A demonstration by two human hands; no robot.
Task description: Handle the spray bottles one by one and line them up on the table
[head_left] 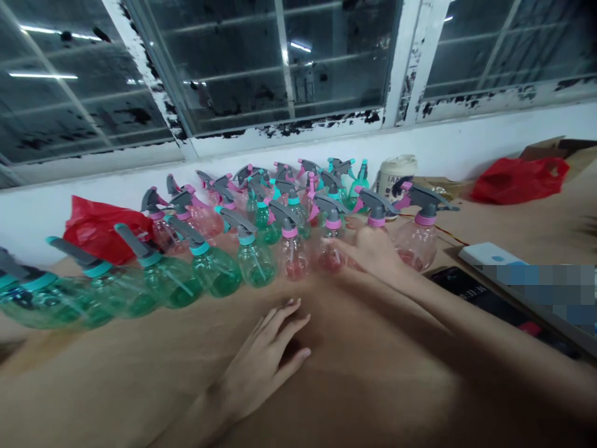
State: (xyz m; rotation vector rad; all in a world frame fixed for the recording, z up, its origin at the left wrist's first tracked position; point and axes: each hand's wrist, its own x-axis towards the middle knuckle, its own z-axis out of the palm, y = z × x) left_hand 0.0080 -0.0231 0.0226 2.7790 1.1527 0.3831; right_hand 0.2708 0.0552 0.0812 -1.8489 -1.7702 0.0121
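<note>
My left hand point(268, 358) is over the brown tabletop point(196, 373), its fingers spread and holding nothing. Further right, my right hand point(373, 249) reaches into the front row of spray bottles. Its thumb lies across the front of a round, clear spray bottle with a pink collar point(333, 258), and another finger curls behind that bottle's right side. The wrist side partly covers a second pink-collared spray bottle point(377, 221). At the row's right end stands another pink-collared spray bottle point(417, 242). A teal-collared spray bottle point(256, 264) and several more like it extend leftward.
More spray bottles point(268, 214) crowd behind the front row. Red plastic bags lie at left point(102, 227) and right point(517, 180). A white tub point(396, 171) stands near the wall. A phone point(494, 302) and a white box point(492, 254) lie at right. Windows point(280, 56) line the back.
</note>
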